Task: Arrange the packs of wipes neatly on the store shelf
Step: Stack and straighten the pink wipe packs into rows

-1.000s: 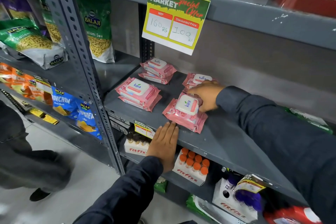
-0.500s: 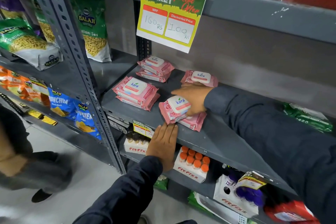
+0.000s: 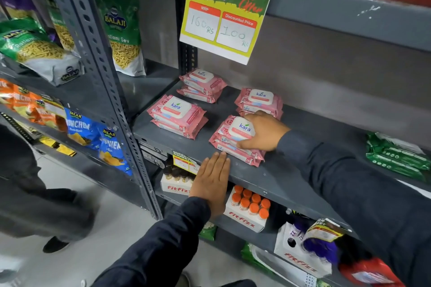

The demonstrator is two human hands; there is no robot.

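Pink Kara wipes packs lie in small stacks on the grey metal shelf (image 3: 291, 177). One stack sits at the back left (image 3: 203, 85), one at the front left (image 3: 178, 115), one at the back right (image 3: 260, 101). My right hand (image 3: 264, 131) grips the top pack of the front right stack (image 3: 235, 140), fingers wrapped over its white lid and near side. My left hand (image 3: 211, 182) lies flat, fingers together, against the shelf's front edge just left of that stack, holding nothing.
A green pack (image 3: 396, 156) lies at the shelf's right end. A price sign (image 3: 225, 15) hangs from the shelf above. Bottle cartons (image 3: 247, 209) fill the shelf below. Snack bags (image 3: 121, 30) stand left of the upright post (image 3: 98, 72). A person's legs (image 3: 28, 193) are at the left.
My right hand carried a pack from the back right forward and set it squarely on the front right stack. The back right stack is now uncovered. My left hand stayed on the edge.
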